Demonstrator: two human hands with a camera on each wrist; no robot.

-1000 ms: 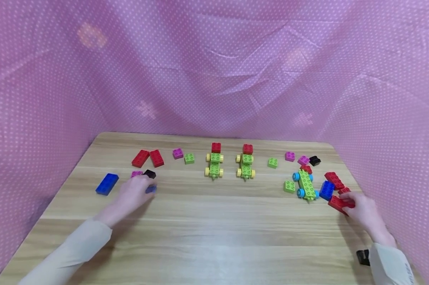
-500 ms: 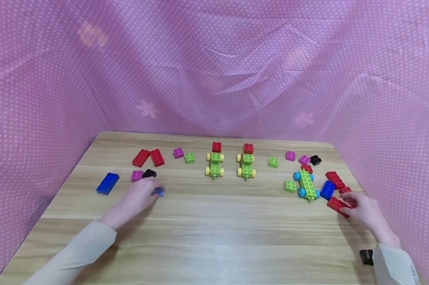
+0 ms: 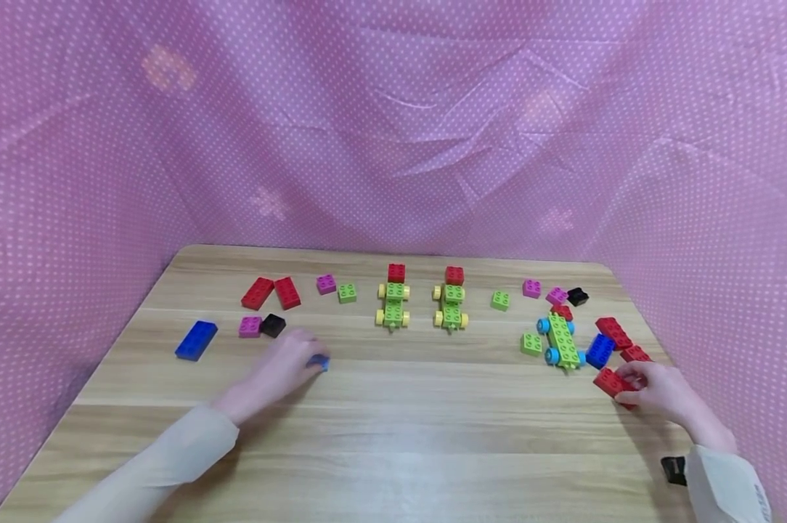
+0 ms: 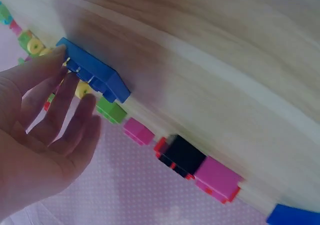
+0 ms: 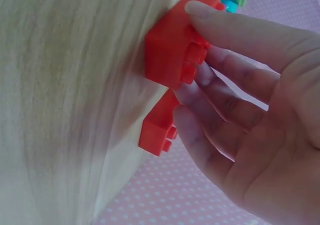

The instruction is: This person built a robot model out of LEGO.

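Blue brick (image 3: pixel 318 362) is pinched by left hand (image 3: pixel 282 367) | red brick (image 3: pixel 610 381) clasped by right hand (image 3: pixel 655 392) near worktop (image 3: pixel 393 436) edge | black brick (image 3: pixel 272 325), wheeled chassis (image 3: pixel 561 339) stand close | middle lies open

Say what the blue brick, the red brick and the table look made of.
Blue brick: seemingly moulded plastic, smooth, slightly glossy, crisp studs. Red brick: same plastic look, even colour, rounded studs. Table: wood-grain top, pale with a soft sheen; solid wood or laminate, cannot tell.

Small blue brick (image 3: pixel 319 362) flat on tabletop, left-centre of frame, studs up; long red brick (image 3: pixel 608 380) flat at right edge.
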